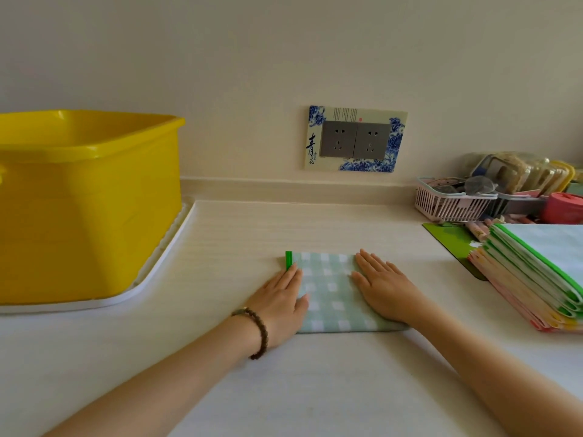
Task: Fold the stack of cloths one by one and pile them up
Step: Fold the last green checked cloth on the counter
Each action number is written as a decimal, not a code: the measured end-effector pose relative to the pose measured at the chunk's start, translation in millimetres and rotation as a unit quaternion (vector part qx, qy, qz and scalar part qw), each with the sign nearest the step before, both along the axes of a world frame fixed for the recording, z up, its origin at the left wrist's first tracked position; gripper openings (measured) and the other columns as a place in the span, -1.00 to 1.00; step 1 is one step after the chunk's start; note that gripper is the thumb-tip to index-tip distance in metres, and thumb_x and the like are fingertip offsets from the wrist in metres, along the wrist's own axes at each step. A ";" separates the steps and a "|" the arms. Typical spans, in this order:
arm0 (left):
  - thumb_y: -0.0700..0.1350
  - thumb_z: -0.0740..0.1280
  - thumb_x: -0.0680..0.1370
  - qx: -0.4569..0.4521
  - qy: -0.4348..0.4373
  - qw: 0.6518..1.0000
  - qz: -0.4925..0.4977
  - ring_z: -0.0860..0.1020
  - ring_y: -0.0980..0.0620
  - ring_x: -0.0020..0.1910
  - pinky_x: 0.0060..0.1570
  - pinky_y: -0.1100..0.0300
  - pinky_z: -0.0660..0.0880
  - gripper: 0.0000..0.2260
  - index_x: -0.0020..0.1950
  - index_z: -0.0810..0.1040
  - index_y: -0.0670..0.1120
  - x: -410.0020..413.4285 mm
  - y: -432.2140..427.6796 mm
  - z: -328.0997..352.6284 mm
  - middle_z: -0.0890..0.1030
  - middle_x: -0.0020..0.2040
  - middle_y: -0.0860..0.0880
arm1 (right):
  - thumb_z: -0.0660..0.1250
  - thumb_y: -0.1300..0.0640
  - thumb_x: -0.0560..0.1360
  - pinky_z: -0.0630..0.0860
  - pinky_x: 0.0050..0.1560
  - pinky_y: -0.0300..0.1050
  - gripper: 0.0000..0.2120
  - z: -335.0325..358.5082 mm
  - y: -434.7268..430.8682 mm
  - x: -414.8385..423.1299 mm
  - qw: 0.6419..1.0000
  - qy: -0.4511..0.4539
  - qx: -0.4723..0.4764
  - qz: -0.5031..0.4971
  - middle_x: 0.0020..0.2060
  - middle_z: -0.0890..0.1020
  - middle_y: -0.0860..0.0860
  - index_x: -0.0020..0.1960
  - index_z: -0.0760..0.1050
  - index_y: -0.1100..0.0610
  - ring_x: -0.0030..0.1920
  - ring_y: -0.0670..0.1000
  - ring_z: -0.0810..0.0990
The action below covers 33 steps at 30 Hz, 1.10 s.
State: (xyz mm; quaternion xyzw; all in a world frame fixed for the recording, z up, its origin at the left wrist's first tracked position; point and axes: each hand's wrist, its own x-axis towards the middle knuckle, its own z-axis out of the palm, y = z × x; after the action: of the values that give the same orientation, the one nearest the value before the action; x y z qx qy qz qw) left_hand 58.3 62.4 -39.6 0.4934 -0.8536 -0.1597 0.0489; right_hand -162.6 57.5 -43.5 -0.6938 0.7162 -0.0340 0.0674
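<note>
Green-and-white checked cloth lies folded flat on the pale counter, mid-view, close to the person. Left hand sits at its 9 o'clock edge, palm down, fingers straight and together, partly on cloth and partly on counter. Right hand covers the 3 o'clock side, palm down, fingers straight and slightly spread. Both press flat; neither grips anything. Bright green trim pokes out at the cloth's 11 o'clock corner, just past the left fingertips.

Step in hand, as I read it: flattening the fold. To do it well, sweep both palms outward from the middle toward 9 and 3 to push out air. Line up the layers at the 6 o'clock edge and tuck that stray trim in square before making the next fold or setting the cloth aside. Press lightly, since thin fabric likely slides on a smooth counter.

Stack of cloths waits at 3 o'clock, well apart, with green, pink and yellow edges showing; it rests partly on a dark green mat. No finished pile is in view, so most of the task probably remains.

Bead bracelet is on the left wrist. Pink basket stands at 1 o'clock by the wall. Socket plate is at 12 o'clock on the wall. Yellow tub sits at 9–10 o'clock on a white tray.
</note>
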 end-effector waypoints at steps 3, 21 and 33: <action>0.02 -0.11 0.66 -0.022 -0.010 1.000 -0.004 -0.17 0.13 0.52 0.45 0.25 -0.20 -0.50 0.55 -0.17 -0.10 3.5 8.6 -0.7 -0.20 0.55 0.01 | -0.13 -0.01 0.65 -0.19 0.49 -0.10 -0.50 7.3 7.1 14.8 1.000 0.010 -0.029 0.001 0.54 -0.06 -0.03 0.55 -0.09 0.08 0.53 -0.07 -0.11; -0.01 -0.14 0.66 -0.020 -0.050 0.999 -0.004 -0.17 0.09 0.52 0.47 0.21 -0.21 -0.51 0.54 -0.20 -0.14 1.8 6.4 -1.1 -0.21 0.55 -0.04 | -0.29 -0.35 0.45 -0.20 0.49 -0.20 -0.26 -0.2 57.2 11.0 0.999 0.026 -0.003 0.028 0.53 -0.13 -0.13 0.54 -0.20 -0.03 0.51 -0.15 -0.18; 0.07 0.04 0.64 0.116 0.182 0.976 0.040 -0.09 0.07 0.53 0.48 0.18 -0.10 -0.42 0.55 -0.13 -0.12 6.5 -6.7 8.9 -0.11 0.56 -0.02 | 0.10 0.01 0.62 0.22 0.30 -0.20 -0.48 38.4 61.0 -13.4 0.931 -0.351 -0.032 -0.094 0.45 0.27 0.06 0.52 0.10 0.13 0.43 0.05 0.28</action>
State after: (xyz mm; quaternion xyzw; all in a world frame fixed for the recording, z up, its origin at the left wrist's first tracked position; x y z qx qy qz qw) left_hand 64.8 55.7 -30.7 0.4919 -0.7857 -0.3426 0.1525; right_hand -176.0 118.5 -5.1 -0.5685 0.7074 -0.3045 0.2893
